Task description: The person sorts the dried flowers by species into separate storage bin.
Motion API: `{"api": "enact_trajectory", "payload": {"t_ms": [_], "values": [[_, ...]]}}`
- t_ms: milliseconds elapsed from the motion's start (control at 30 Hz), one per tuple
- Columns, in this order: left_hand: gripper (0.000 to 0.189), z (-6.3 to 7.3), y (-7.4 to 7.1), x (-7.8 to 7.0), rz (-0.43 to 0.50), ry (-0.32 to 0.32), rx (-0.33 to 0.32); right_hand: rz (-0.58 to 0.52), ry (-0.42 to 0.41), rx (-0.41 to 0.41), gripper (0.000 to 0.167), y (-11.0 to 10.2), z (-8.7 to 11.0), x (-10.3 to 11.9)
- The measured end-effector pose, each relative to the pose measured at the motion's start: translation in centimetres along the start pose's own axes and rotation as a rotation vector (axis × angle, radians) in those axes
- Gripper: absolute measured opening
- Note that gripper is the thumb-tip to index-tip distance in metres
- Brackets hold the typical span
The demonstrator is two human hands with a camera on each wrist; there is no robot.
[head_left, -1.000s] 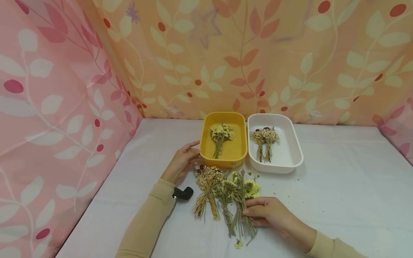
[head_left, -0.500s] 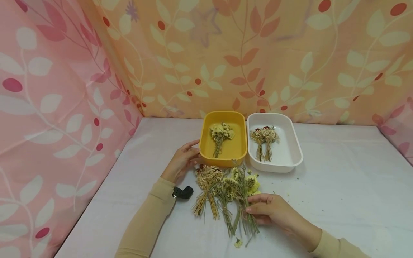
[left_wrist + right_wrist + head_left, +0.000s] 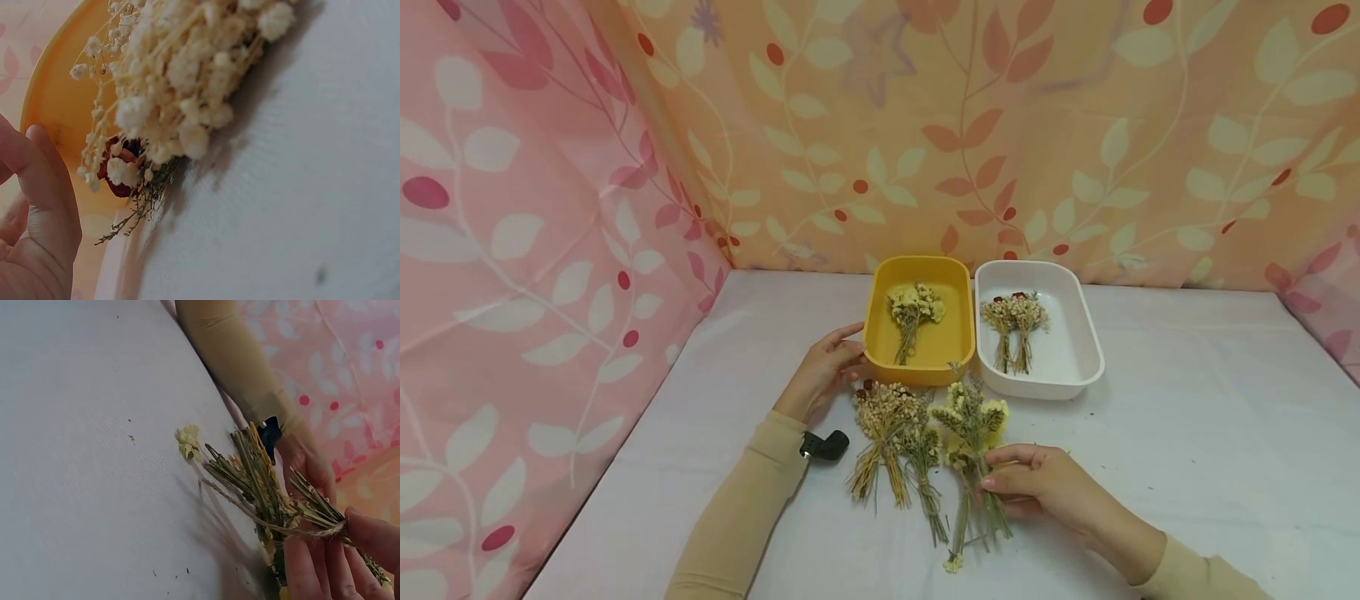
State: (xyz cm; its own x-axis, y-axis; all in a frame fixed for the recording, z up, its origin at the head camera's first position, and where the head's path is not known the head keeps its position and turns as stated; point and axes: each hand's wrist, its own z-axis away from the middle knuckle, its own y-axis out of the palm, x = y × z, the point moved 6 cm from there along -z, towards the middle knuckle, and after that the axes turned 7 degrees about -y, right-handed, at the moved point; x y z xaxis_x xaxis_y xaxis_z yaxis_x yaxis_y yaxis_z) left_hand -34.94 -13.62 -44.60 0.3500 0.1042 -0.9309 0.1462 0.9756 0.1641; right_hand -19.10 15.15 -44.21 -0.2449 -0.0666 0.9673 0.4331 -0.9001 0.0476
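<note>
My right hand [image 3: 1048, 483] pinches the stems of a dried yellow flower bunch [image 3: 970, 417] between thumb and fingers. Twine [image 3: 294, 530] is tied round those stems in the right wrist view. More yellow blooms lie behind the held bunch, partly hidden. With extended fingers, my left hand [image 3: 823, 375] touches the left side of the yellow bin [image 3: 953, 346]; one yellow bunch [image 3: 913, 312] lies inside. Beside it, the white bin [image 3: 1067, 350] holds cream bunches [image 3: 1018, 317] with dark red blooms. A cream bunch [image 3: 887, 412] and a greenish bunch [image 3: 925, 467] lie in front of the yellow bin.
A loose yellow flower [image 3: 953, 563] lies near the stem ends on the white cloth [image 3: 1210, 400]. Small plant crumbs are scattered to the right. A black wrist device [image 3: 825, 447] sits on the left sleeve. Patterned curtains [image 3: 820, 125] stand behind and on both sides.
My right hand has shifted slightly right with the yellow bunch, and a gap has opened between it and the greenish bunch. The left hand stays at the yellow bin.
</note>
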Motion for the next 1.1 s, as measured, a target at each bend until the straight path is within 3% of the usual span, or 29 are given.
{"api": "enact_trajectory", "payload": {"t_ms": [233,767,1100], "values": [[0.048,-0.1,-0.1,0.0,0.011,-0.007,0.001,0.086,-0.001,-0.013,0.054,-0.4,0.3,0.5],[0.048,0.0,0.0,0.0,0.018,-0.002,0.004,0.077,0.001,-0.012,0.056,-0.2,-0.4,2.5],[0.048,0.1,0.0,0.0,0.017,-0.003,-0.008,0.075,-0.055,-0.003,0.055,0.0,-1.9,4.1]]}}
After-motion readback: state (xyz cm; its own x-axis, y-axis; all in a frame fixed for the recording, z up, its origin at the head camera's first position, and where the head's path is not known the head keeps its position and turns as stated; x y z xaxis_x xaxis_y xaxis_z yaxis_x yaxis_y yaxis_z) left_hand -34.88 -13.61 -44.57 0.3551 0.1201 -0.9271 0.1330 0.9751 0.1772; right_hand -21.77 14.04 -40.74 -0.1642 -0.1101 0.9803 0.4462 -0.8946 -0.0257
